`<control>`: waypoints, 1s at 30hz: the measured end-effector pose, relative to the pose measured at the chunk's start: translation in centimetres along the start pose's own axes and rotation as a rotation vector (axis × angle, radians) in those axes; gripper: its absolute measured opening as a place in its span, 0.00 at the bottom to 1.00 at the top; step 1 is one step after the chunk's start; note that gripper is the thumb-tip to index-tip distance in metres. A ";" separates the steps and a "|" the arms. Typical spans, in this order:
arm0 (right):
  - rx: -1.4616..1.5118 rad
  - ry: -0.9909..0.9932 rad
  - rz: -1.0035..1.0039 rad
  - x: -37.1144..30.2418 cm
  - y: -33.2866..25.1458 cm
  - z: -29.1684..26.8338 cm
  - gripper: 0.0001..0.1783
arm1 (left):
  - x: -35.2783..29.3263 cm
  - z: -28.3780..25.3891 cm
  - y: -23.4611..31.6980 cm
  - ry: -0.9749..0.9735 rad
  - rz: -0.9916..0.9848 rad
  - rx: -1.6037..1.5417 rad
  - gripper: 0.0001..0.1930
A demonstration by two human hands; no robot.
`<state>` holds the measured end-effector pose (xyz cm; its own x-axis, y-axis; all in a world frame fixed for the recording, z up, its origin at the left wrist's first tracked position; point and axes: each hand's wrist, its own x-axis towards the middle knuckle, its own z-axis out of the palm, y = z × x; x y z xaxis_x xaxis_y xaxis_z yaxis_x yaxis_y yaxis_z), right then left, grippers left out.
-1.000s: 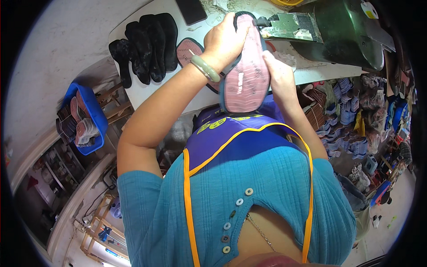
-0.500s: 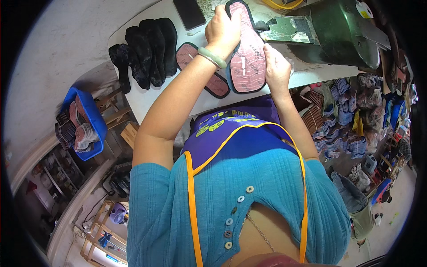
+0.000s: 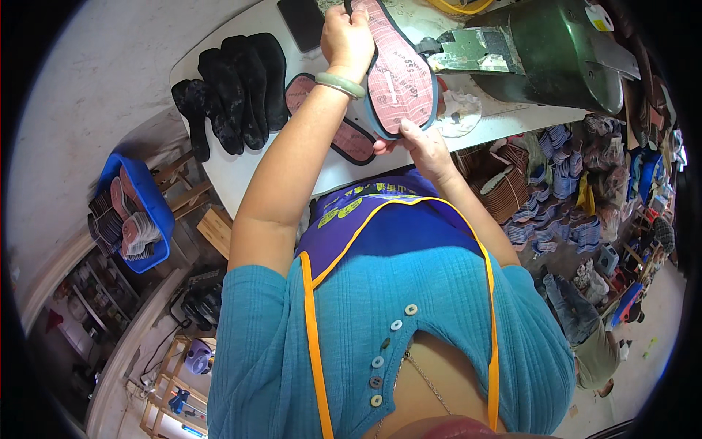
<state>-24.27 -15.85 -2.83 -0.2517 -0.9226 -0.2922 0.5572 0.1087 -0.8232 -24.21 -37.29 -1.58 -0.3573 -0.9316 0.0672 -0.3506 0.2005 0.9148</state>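
Observation:
A pink shoe sole (image 3: 401,82) with a dark edge and printed marks is held over the white table (image 3: 479,132). My left hand (image 3: 347,42), with a pale green bangle at the wrist, is closed on its far, narrower end. At the near, rounded end, my right hand (image 3: 426,148) pinches the rim, thumb on top and fingers partly hidden underneath. Under my left wrist lies a second pink sole (image 3: 352,143), partly covered by the forearm. Several black soles (image 3: 241,88) lie side by side on the table to the left.
A green sewing-type machine (image 3: 541,55) stands at the right, its arm close to the held sole. A black phone (image 3: 300,23) lies at the far side. Left of the table is a blue basket (image 3: 164,219) with soles; bundled soles (image 3: 570,164) fill the floor at right.
My right hand has slid from the sole's right side to its near end. The sole and my left hand have shifted slightly left, with the sole tilted a little differently.

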 end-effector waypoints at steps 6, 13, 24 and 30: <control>0.011 0.257 -0.039 0.8 -1.3 2.0 0.19 | 1.1 -0.2 -1.2 0.022 -0.145 0.081 0.24; 0.006 0.362 -0.085 2.3 -2.9 2.3 0.19 | 4.6 -5.4 5.7 -1.164 0.456 0.242 0.32; -0.046 0.339 0.008 3.9 -4.5 0.7 0.19 | 4.9 -4.9 1.7 -1.283 0.031 0.042 0.21; -0.119 0.410 0.020 3.9 -5.3 0.1 0.21 | 1.3 -6.7 2.4 -1.120 -0.090 -0.076 0.19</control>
<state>-28.13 -20.08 0.47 -0.5487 -0.6992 -0.4582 0.4762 0.1891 -0.8588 -19.73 -40.07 3.32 -0.9225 -0.1365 -0.3610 -0.3746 0.0915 0.9227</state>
